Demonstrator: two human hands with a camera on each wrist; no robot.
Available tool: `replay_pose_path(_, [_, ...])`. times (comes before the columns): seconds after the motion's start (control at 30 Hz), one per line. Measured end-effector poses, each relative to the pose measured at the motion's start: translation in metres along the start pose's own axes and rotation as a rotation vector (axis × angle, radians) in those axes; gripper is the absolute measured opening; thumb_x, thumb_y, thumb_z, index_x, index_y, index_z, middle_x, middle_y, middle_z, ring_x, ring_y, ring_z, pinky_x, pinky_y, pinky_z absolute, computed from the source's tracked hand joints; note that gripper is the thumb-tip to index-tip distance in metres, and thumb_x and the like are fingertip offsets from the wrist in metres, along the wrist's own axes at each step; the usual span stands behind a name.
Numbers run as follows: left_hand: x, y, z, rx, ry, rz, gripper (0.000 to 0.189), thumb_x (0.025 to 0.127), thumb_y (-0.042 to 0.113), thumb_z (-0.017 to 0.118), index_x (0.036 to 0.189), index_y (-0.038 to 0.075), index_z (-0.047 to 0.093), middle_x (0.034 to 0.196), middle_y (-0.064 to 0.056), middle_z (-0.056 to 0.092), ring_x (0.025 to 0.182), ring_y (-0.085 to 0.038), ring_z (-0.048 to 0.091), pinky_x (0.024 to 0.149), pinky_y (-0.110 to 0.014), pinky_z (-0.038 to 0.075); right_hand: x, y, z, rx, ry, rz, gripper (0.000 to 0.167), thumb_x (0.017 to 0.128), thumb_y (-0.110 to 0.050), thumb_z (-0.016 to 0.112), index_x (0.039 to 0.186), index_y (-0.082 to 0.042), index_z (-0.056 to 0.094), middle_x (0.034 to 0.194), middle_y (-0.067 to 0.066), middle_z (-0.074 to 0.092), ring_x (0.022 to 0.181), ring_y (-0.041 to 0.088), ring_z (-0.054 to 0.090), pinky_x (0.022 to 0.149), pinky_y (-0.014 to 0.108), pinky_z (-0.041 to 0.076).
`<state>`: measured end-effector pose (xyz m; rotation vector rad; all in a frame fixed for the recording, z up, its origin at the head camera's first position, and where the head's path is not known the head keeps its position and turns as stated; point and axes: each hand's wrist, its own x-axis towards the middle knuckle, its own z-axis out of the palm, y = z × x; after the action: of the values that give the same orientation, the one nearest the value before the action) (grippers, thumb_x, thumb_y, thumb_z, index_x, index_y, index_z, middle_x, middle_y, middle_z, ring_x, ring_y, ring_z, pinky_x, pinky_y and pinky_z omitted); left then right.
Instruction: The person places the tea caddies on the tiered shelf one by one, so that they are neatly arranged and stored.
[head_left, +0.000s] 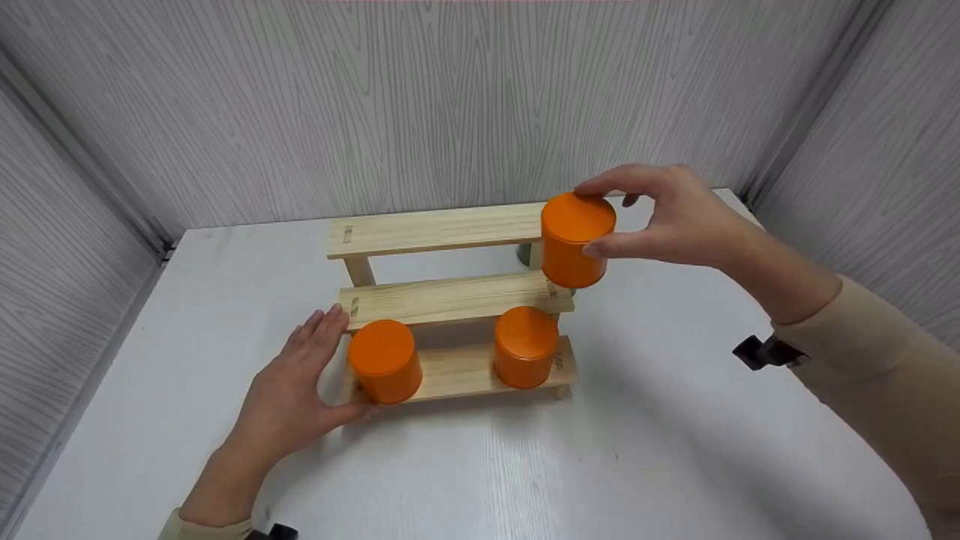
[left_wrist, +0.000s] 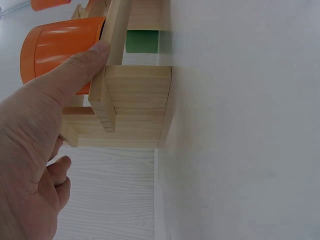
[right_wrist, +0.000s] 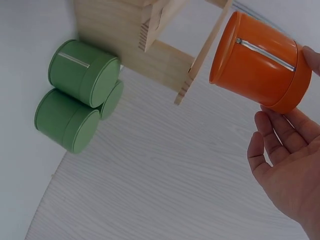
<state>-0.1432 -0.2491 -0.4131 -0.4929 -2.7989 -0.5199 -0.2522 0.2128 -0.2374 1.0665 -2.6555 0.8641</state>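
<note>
My right hand point(head_left: 694, 217) pinches an orange lidded canister point(head_left: 574, 251) near its lid, thumb in front and fingertips behind. That canister is held upright off the shelves, in front of the right end of the top shelf. On the bottom step of a three-tier wooden rack point(head_left: 450, 296) stand two more orange canisters, a left one point(head_left: 386, 364) and a right one point(head_left: 525, 349). My left hand point(head_left: 289, 394) is at the rack's left end, its fingers extended. In the left wrist view, its thumb point(left_wrist: 82, 65) lies along the bottom step's front edge, by the left canister's base.
Three green canisters point(right_wrist: 75, 70) sit close together on the table beyond the rack's right end; in the head view the rack mostly hides them. A white table point(head_left: 637, 450) carries the rack. Grey wood-patterned panels point(head_left: 450, 97) rise at the back and both sides.
</note>
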Motion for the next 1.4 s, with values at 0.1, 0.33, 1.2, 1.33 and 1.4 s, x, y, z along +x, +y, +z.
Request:
replay_pose_path(0.1, [0.000, -0.001, 0.000, -0.007, 0.004, 0.002, 0.127, 0.070, 0.039, 0.101, 0.170, 0.016, 0.026, 0.173, -0.004, 0.031, 0.159, -0.029, 0.029, 0.131, -0.046, 0.023, 0.007, -0.006, 0.005, 0.014, -0.016, -0.031, 0.053, 0.088, -0.030, 0.087, 0.137, -0.015, 0.073, 0.131, -0.007, 0.072, 0.116, 0.014, 0.062, 0.093, 0.035, 0.048])
replay_pose_path(0.33, [0.000, 0.000, -0.001, -0.017, -0.012, -0.009, 0.127, 0.071, 0.038, 0.101, 0.171, 0.018, 0.025, 0.174, -0.003, 0.030, 0.159, -0.028, 0.028, 0.130, -0.050, 0.025, 0.024, -0.017, 0.018, 0.035, -0.046, -0.063, 0.055, 0.088, -0.033, 0.087, 0.137, -0.015, 0.072, 0.132, -0.007, 0.072, 0.119, 0.015, 0.062, 0.094, 0.040, 0.049])
replay_pose_path(1.2, [0.002, -0.003, 0.000, -0.019, 0.016, 0.030, 0.127, 0.069, 0.041, 0.102, 0.169, 0.014, 0.028, 0.173, -0.006, 0.032, 0.158, -0.031, 0.031, 0.131, -0.044, 0.021, 0.062, -0.049, 0.061, 0.158, -0.105, -0.091, 0.058, 0.089, -0.039, 0.086, 0.141, -0.018, 0.070, 0.134, -0.013, 0.070, 0.123, 0.006, 0.060, 0.099, 0.039, 0.048])
replay_pose_path(1.33, [0.002, -0.004, -0.002, -0.019, 0.004, 0.018, 0.128, 0.069, 0.039, 0.102, 0.170, 0.016, 0.027, 0.173, -0.006, 0.033, 0.158, -0.031, 0.031, 0.130, -0.049, 0.024, 0.070, -0.053, 0.071, 0.173, -0.107, -0.084, 0.058, 0.089, -0.040, 0.086, 0.141, -0.018, 0.070, 0.134, -0.014, 0.070, 0.123, 0.004, 0.060, 0.100, 0.038, 0.048])
replay_pose_path(1.4, [0.002, -0.004, -0.001, -0.018, 0.003, 0.015, 0.128, 0.069, 0.038, 0.102, 0.170, 0.016, 0.026, 0.172, -0.006, 0.033, 0.158, -0.031, 0.031, 0.129, -0.051, 0.026, 0.074, -0.056, 0.076, 0.177, -0.106, -0.084, 0.058, 0.089, -0.040, 0.085, 0.141, -0.018, 0.070, 0.134, -0.014, 0.070, 0.122, 0.004, 0.060, 0.100, 0.038, 0.048])
